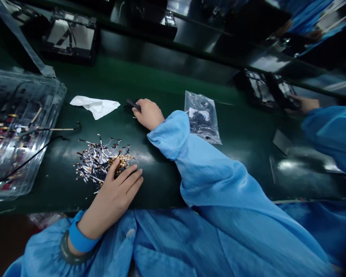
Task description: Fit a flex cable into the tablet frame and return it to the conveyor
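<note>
My left hand (117, 194) lies open over the near right side of a pile of small cable-like parts (93, 159). Its fingers are stretched out, and the palm hides some of the pile. The parts have silver, white and black bodies, with gold-coloured ends gathered by my fingertips. Farther forward, my right hand (150, 114) is closed around a slim black tool (133, 104) at the green work surface. The tool's exact kind is hard to make out. A crumpled white cloth or tissue (96, 105) lies to its left.
At the left stands a clear plastic tray (25, 169) of small parts, with thin cables over its edge. A clear bag of dark parts (203, 117) lies right of my right hand. Black device housings (70, 36) sit at the back. A co-worker's hand (307, 104) touches another housing.
</note>
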A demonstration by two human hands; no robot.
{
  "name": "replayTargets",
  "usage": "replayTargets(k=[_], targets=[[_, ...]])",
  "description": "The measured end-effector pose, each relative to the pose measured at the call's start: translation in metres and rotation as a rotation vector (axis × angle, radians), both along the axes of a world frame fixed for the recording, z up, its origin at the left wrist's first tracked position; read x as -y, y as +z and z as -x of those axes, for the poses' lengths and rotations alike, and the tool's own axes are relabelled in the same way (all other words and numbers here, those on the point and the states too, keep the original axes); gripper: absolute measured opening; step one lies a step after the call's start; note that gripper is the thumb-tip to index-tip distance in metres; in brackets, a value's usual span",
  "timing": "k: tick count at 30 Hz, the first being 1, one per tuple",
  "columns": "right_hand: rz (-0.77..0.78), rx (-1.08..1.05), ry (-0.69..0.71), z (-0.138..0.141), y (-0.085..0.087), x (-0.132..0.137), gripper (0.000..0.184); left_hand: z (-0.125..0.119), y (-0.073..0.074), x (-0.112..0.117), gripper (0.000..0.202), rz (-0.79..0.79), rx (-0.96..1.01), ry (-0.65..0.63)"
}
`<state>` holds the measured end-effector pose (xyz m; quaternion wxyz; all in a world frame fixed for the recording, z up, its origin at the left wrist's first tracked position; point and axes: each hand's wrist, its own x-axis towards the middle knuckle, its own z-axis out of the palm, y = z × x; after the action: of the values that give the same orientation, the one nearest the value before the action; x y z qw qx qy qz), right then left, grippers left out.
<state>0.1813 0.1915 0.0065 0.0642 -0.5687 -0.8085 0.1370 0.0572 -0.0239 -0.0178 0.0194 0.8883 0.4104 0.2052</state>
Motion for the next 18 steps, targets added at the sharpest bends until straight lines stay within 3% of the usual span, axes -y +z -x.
replayTargets(k=[4,9,13,18], targets=[[0.043,0.019,0.008,-0.010,0.007,0.012,0.024,0.000,0.001,-0.002,0.031,-0.010,0.026,0.002],[0.106,-0.040,0.078,-0.034,0.008,0.028,0.018,-0.007,0.001,-0.006,0.025,-0.086,-0.011,0.101],[-0.036,-0.139,0.116,-0.029,0.000,0.011,0.022,-0.011,0.000,-0.008,0.027,-0.102,-0.042,0.112],[-0.008,-0.040,0.021,-0.007,-0.003,-0.014,0.024,-0.012,0.001,-0.008,0.036,-0.081,-0.021,0.087]])
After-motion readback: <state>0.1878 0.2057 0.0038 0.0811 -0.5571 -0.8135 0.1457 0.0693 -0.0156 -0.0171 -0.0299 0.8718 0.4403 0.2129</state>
